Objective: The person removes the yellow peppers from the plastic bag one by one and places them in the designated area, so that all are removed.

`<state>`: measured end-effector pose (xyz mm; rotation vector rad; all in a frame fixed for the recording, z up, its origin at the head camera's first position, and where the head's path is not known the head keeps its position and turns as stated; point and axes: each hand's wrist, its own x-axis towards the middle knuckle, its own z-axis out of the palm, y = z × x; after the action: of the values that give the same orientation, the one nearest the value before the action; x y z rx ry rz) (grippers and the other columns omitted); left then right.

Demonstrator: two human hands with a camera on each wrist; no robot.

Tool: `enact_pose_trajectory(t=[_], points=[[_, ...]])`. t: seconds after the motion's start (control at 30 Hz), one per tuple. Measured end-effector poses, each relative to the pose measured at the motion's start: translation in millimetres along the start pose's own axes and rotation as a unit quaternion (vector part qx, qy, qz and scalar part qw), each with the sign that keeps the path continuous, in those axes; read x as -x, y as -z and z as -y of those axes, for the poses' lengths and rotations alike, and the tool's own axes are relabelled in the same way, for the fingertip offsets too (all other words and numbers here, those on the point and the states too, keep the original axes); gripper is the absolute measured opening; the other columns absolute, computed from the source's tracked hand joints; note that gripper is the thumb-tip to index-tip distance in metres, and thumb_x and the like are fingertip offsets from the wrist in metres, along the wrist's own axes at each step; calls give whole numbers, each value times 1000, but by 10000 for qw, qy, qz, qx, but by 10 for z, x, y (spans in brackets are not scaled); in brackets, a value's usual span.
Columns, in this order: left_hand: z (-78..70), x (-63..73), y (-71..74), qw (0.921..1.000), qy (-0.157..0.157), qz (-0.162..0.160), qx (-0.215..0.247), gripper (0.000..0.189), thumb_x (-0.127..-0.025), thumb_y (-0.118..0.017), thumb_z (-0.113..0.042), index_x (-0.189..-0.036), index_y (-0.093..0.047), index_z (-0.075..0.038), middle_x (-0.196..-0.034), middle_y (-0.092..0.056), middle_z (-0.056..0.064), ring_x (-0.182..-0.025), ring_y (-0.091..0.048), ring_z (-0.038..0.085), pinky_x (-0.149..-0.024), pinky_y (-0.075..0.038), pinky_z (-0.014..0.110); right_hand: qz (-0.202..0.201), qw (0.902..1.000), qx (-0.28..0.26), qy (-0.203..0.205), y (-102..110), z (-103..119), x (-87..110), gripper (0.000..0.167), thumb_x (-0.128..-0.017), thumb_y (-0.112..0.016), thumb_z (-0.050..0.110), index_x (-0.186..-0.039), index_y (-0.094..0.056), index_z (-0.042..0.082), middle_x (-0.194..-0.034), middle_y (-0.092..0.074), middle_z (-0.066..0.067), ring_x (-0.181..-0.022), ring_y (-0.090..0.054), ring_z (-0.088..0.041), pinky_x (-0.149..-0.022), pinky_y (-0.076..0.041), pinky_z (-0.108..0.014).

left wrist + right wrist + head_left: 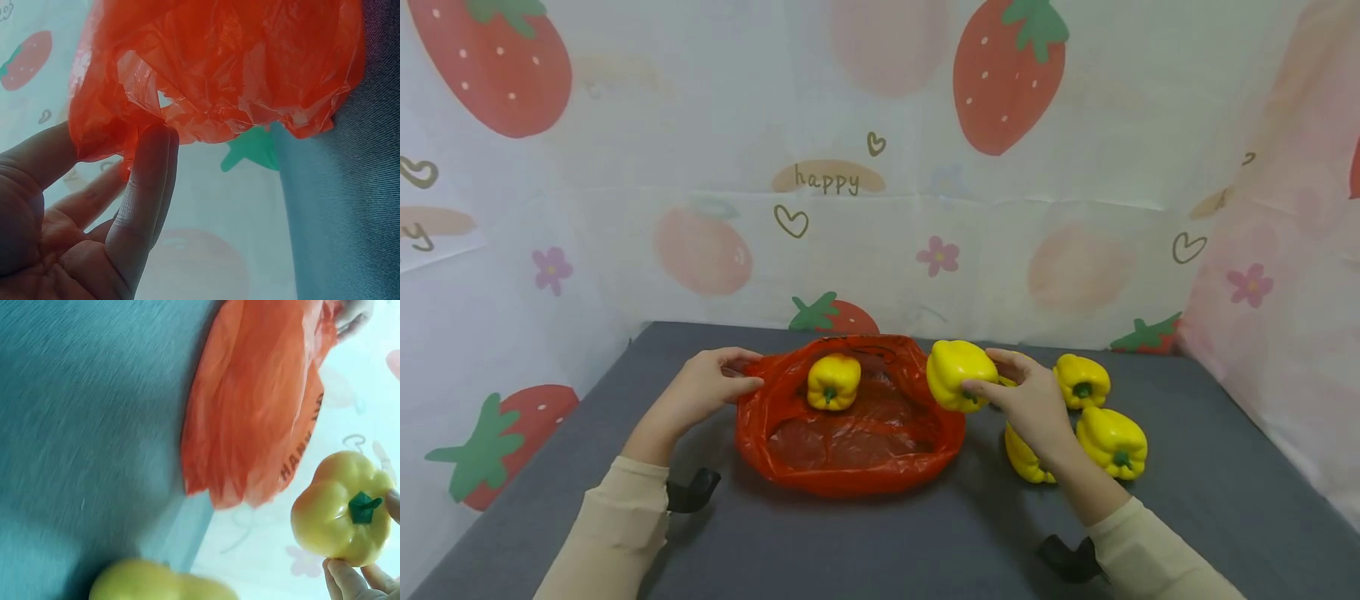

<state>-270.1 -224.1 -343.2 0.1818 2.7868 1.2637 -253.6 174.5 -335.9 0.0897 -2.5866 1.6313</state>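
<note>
A yellow bell pepper is pinched in the right hand, near a red plastic bag the left hand grips. Another pepper lies inside, between the hands; more peppers sit on the counter beside the right hand.

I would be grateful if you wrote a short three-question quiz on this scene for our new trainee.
1. True or false: the right hand is empty.
2. Which of these does the left hand hold: (a) a green stem, (b) the edge of the red bag, (c) the table edge?
3. How many yellow peppers show inside the red bag in the head view?

Key:
1. False; it holds a yellow pepper.
2. b.
3. One.
</note>
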Motion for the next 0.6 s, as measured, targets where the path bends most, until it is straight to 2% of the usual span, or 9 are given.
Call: enact_pose_trajectory(t=[0.1, 0.3, 0.4, 0.6], points=[[5, -1, 2, 10000, -10, 0, 10, 47, -96, -65, -22, -136, -56, 0, -121, -66, 23, -103, -67, 29, -84, -60, 40, -44, 9998, 174, 36, 86, -6, 11, 74, -85, -78, 41, -145, -50, 7, -146, -54, -17, -131, -54, -31, -97, -55, -35], [12, -8, 3, 10000, -14, -20, -3, 46, -96, -65, -22, -135, -57, 0, -121, -66, 23, -102, -67, 28, -85, -60, 42, -146, 9988, 466, -22, 270, -40, 26, 77, -86, -76, 43, -147, -46, 6, -147, -52, -19, -136, -49, -34, -108, -46, -48], [11, -10, 2, 10000, -17, -18, -12, 46, -96, -65, -23, -135, -57, -1, -121, -66, 23, -102, -68, 27, -85, -60, 42, -157, 9985, 510, -88, 359, -63, 36, 81, -85, -75, 47, -148, -45, 6, -148, -51, -19, -137, -47, -35, -111, -43, -50], [6, -9, 2, 10000, -5, -8, 4, 47, -96, -65, -23, -136, -56, 0, -121, -66, 23, -102, -67, 28, -85, -60, 42, -297, 9966, 769, 4, 512, -89, 72, 81, -85, -74, 49, -147, -46, 5, -147, -52, -21, -136, -47, -38, -107, -44, -51]])
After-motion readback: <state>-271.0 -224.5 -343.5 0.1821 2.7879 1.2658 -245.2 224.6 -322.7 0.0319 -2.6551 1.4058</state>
